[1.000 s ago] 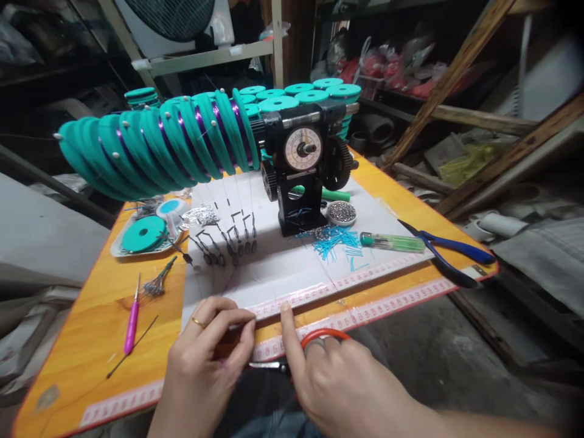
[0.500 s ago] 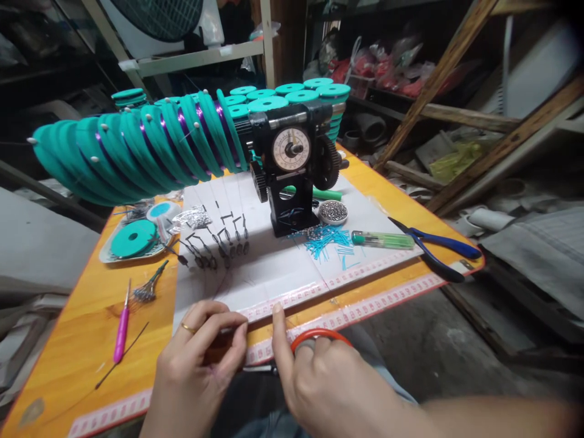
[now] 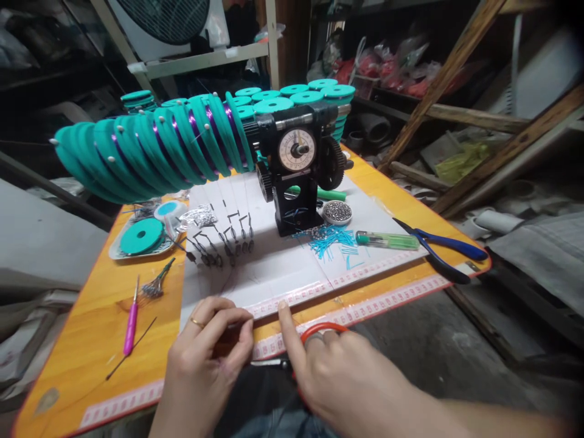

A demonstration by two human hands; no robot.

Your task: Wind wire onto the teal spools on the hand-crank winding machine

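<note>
My left hand [image 3: 205, 359], a ring on one finger, hovers at the near edge of the orange table [image 3: 91, 328] with its fingers curled and pinched together on something too fine to make out. My right hand [image 3: 337, 377] has fingers through the red handle of a pair of scissors [image 3: 319, 331], whose blades point left under the left hand. Its index finger stretches forward onto the edge of the white paper sheet [image 3: 283, 274]. Beyond stands a black winding machine with a dial [image 3: 296, 176], and a row of teal spools [image 3: 155, 146] sticks out to its left.
On the paper lie a row of small dark hooked rigs [image 3: 223, 240], blue tube bits [image 3: 331, 240], a dish of metal beads [image 3: 336, 212] and a green lighter [image 3: 387, 241]. Blue pliers [image 3: 442, 249] are at the right, a pink-handled tool [image 3: 131, 319] and a tray with a teal disc [image 3: 141, 236] at the left.
Both hands keep their pose at the table edge. Only the view has shifted slightly, left and down, then back.
</note>
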